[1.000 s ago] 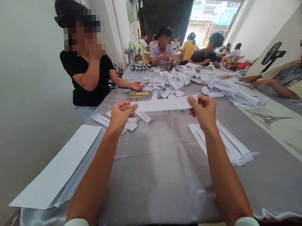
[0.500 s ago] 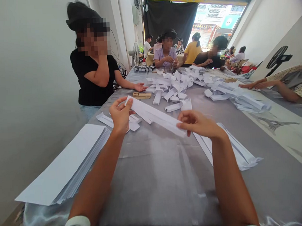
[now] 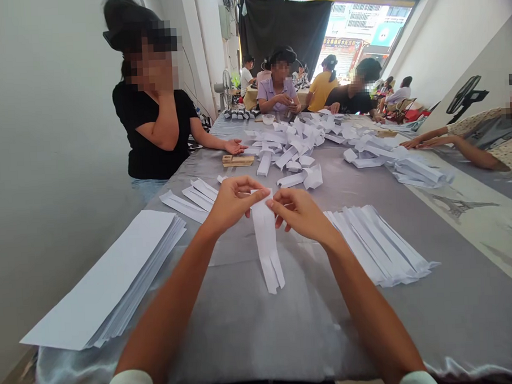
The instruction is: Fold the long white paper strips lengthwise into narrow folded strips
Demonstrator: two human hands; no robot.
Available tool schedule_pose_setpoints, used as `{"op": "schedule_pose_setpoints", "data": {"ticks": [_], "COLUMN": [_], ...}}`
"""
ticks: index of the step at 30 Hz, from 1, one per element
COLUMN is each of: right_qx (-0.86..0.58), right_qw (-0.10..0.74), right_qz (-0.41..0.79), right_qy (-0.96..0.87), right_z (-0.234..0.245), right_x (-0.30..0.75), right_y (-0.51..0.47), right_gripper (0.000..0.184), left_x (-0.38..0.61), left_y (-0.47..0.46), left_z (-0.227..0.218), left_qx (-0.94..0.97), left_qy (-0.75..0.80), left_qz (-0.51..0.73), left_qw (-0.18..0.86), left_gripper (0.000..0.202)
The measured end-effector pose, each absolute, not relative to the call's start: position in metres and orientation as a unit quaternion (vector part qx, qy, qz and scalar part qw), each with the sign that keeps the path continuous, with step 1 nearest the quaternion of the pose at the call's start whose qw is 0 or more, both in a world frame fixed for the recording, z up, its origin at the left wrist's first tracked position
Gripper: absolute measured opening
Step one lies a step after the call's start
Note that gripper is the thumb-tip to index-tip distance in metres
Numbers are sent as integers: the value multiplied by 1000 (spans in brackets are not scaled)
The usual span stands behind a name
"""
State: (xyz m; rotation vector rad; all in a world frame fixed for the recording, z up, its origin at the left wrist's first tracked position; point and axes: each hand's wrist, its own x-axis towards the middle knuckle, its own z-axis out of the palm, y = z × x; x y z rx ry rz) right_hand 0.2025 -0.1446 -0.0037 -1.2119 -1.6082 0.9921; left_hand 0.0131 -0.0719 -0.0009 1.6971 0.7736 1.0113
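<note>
On our far left, the stack of white paper sheets (image 3: 103, 283) sat near the edge of the grey-covered desk (image 3: 229, 346), and beyond it a co-worker in a black shirt (image 3: 151, 128) rested one hand just behind a wooden block (image 3: 237, 160). The small pile of folded strips (image 3: 190, 197) lay just right of the stack, spread wider than before. Our left hand (image 3: 235, 204) and right hand (image 3: 299, 210) had come together near the middle of the desk. A moment earlier they had held the paper strip (image 3: 265, 242) out long and slanted; now it hung doubled, with its two tails forked toward us. The fingers (image 3: 256, 192) of both hands were closed, pinching its top end between them. To the right, the longer pile of folded strips (image 3: 377, 243) lay just beside our right forearm (image 3: 372, 317). Ahead, a heap of folded paper (image 3: 288, 151) spread across the desk. Open room remained below the strip, between our forearms.
</note>
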Motion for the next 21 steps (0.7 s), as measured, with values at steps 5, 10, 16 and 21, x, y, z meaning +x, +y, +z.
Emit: {"op": "schedule_pose_setpoints", "data": {"ticks": [5, 10, 16, 21], "right_qx": [-480, -471, -453, -430], "right_qw": [489, 552, 570, 582], "right_qz": [406, 399, 389, 384], "right_qy": [-605, -561, -565, -573], "right_z": [-4, -7, -6, -1], "right_x": [198, 202, 203, 202], "right_y": [-145, -140, -139, -140], "right_gripper": [40, 37, 39, 38], "left_x": [15, 9, 10, 13], "left_y": [-72, -70, -74, -77], "left_z": [-1, 2, 3, 4], "left_qx": [679, 666, 667, 656], "left_qy": [292, 281, 275, 283], "left_qz": [418, 360, 339, 359], "left_qw": [528, 590, 603, 600], "left_gripper": [43, 49, 44, 40]}}
